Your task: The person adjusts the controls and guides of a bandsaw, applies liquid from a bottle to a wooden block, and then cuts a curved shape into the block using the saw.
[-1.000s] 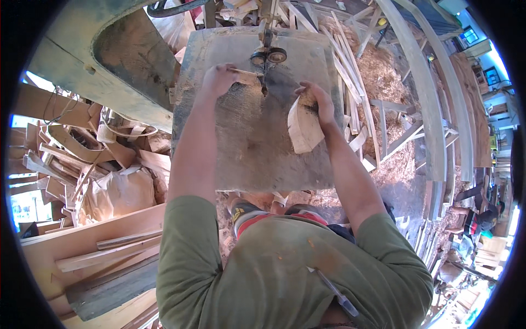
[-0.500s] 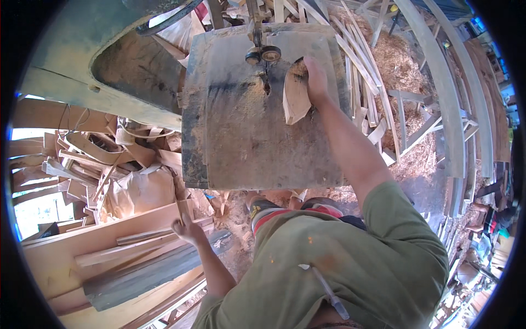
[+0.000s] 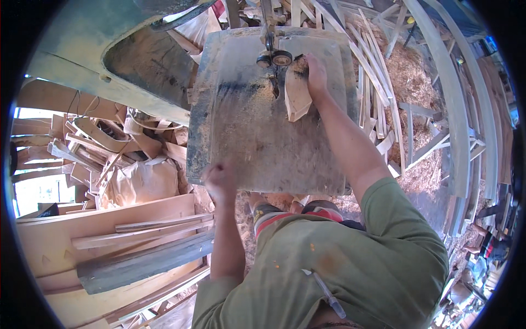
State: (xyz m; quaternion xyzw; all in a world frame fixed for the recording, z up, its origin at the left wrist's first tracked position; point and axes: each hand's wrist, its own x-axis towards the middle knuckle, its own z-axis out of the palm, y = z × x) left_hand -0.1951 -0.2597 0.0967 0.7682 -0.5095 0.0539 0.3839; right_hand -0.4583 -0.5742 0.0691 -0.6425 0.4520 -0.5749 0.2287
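A band saw's table [image 3: 268, 148] is in front of me, coated with sawdust. Its blade [image 3: 275, 85] stands below two round guide rollers [image 3: 272, 58] near the far edge. On the right part of the table lies a pale wood block [image 3: 297, 97], pointed at its near end and dark at its far end. My right hand [image 3: 316, 77] grips it along its right side, just right of the blade. My left hand [image 3: 220, 183] is over the table's near left corner, apart from the block. Motion smears its fingers, which look curled.
The saw's large frame [image 3: 137, 68] fills the far left. Offcuts [image 3: 104, 142] and a pale sack [image 3: 143, 181] are piled left, above boards and a grey plank [image 3: 145, 263]. Wood strips [image 3: 378, 82] lean right of the table, beside long curved timbers [image 3: 446, 93].
My left hand has risen from beside the boards to the table's near left corner. The right hand still grips the wood block beside the blade. The whole view has shifted slightly.
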